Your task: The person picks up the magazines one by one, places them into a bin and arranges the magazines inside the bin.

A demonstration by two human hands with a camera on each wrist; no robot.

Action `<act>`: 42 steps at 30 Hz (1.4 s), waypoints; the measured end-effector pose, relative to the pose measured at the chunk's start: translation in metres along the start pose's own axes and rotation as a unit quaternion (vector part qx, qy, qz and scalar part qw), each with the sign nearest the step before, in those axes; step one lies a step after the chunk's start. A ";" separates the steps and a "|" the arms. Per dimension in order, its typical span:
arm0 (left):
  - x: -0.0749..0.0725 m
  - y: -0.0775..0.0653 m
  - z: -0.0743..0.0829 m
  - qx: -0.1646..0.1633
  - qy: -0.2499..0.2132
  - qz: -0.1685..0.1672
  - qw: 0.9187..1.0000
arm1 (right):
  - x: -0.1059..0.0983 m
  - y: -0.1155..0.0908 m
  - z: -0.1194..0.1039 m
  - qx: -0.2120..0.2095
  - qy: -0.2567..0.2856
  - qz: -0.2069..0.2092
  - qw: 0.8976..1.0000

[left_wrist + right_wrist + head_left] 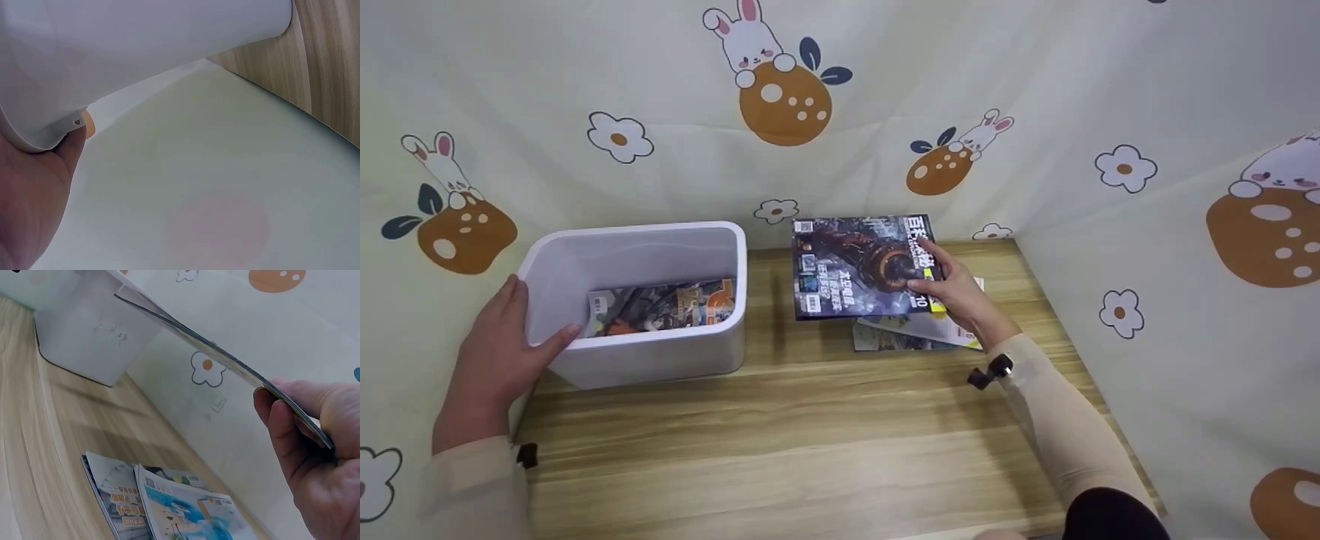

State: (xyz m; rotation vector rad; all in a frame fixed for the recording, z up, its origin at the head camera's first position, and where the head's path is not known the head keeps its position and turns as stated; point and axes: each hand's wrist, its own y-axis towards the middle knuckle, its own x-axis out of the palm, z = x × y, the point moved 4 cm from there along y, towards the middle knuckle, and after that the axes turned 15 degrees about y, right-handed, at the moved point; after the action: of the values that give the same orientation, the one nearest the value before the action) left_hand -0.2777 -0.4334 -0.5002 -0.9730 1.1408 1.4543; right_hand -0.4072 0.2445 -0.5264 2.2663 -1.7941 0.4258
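Observation:
In the head view, my right hand (960,292) pinches a dark-covered magazine (859,262) by its right edge. The right wrist view shows this magazine (225,357) edge-on, raised off the table between the thumb and curled fingers. Below it lie several other magazines (919,330), overlapping; one has a blue and white cover (185,512). My left hand (502,345) grips the rim of a white plastic bin (660,360) at its left end, thumb over the front edge. Inside the bin is a magazine (660,307) with a colourful cover; anything beneath it is hidden.
A wood-grain table (780,442) carries the bin on the left and the loose magazines on the right. Pale curtains (870,90) printed with rabbits and flowers hang behind the table and along both sides.

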 end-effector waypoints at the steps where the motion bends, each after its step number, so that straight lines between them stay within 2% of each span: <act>1: 0.000 0.000 0.000 0.001 0.000 0.000 1.000 | 0.002 0.000 -0.001 -0.001 0.004 -0.001 1.000; 11: -0.002 -0.002 0.001 0.002 0.001 -0.003 1.000 | 0.024 0.003 -0.005 -0.008 0.004 -0.003 1.000; 17: -0.003 0.000 0.003 0.004 0.005 -0.003 1.000 | 0.036 0.004 -0.009 -0.006 0.012 -0.020 1.000; 24: 0.002 0.001 -0.002 0.008 0.007 -0.003 1.000 | 0.048 0.005 -0.015 -0.007 0.019 -0.034 0.999; 32: 0.002 0.000 -0.002 0.009 0.003 -0.003 1.000 | 0.070 0.007 -0.020 0.004 0.046 -0.047 0.998; 42: 0.002 -0.001 -0.003 0.006 0.000 -0.001 1.000 | 0.096 0.015 -0.019 -0.003 0.044 -0.073 0.996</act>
State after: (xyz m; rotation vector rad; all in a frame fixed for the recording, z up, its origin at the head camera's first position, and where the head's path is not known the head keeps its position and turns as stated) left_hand -0.2775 -0.4360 -0.5033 -0.9652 1.1463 1.4439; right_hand -0.4026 0.1601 -0.4743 2.3175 -1.5728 0.4856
